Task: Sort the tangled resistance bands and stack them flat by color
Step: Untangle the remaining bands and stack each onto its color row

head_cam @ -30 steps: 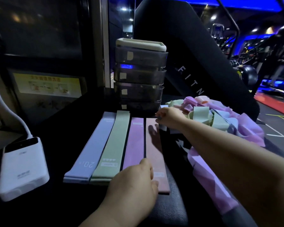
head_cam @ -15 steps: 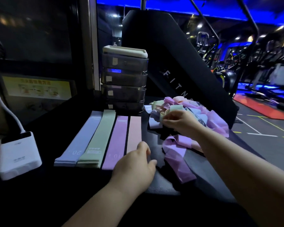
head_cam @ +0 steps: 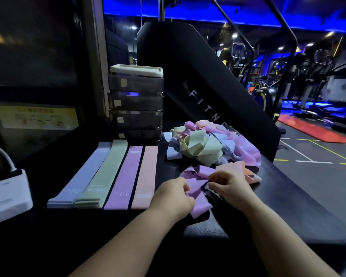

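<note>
Band of lilac elastic point(head_cam: 197, 189), twisted and crumpled, lies on the black counter point(head_cam: 48, 236) just in front of the heap of tangled pastel resistance bands point(head_cam: 204, 146), its loose end trailing toward the person. The left hand point(head_cam: 171, 196) grips its near left part, fingers curled round the fabric. The right hand point(head_cam: 231, 189) pinches a fold at its upper right, fingers bent together on it. Just beyond the right hand sits a crumpled peach band point(head_cam: 232, 166), touching the heap.

To the left, four flat stacks lie side by side: pale blue bands point(head_cam: 82, 176), mint green bands point(head_cam: 106, 170), a lilac flat band point(head_cam: 126, 176) and a peach-pink flat band point(head_cam: 146, 174). Behind them stands a tower of smoky grey plastic drawers point(head_cam: 136, 102) with a white lid. At the far left rests a white power bank point(head_cam: 6, 196).
</note>
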The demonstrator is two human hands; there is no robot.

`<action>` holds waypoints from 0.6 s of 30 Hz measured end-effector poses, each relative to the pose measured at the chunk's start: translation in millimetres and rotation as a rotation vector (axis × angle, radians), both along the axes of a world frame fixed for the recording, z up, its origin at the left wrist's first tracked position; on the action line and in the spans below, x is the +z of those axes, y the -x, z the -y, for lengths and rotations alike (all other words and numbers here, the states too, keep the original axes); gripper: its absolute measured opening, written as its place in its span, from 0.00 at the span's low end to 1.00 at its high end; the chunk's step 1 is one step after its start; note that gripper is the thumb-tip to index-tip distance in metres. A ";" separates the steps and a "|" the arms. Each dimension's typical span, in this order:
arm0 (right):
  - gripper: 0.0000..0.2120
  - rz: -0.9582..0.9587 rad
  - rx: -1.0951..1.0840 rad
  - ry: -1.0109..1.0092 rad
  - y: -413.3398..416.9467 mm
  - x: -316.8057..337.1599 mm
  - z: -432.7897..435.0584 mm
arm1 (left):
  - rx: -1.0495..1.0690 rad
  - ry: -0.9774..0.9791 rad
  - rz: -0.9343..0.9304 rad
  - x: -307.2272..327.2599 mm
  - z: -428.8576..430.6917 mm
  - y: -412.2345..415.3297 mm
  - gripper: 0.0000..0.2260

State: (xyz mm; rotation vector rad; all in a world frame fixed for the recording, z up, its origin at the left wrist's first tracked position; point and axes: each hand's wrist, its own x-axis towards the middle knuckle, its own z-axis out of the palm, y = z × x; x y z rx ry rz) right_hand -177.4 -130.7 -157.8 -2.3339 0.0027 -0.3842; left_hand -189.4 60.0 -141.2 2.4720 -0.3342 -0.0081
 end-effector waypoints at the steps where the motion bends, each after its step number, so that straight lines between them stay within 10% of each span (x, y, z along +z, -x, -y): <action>1: 0.13 0.010 0.015 -0.001 -0.2 0.5 0.4 | 0.010 0.060 -0.007 -0.1 -0.7 -1.1 0.03; 9: 0.11 -0.050 0.300 0.082 5.3 14.2 3.1 | -0.025 0.705 -0.291 8.6 -5.9 0.7 0.06; 18: 0.05 -0.061 0.413 -0.503 20.7 28.0 11.4 | -0.142 1.038 -0.441 33.5 -13.4 7.0 0.07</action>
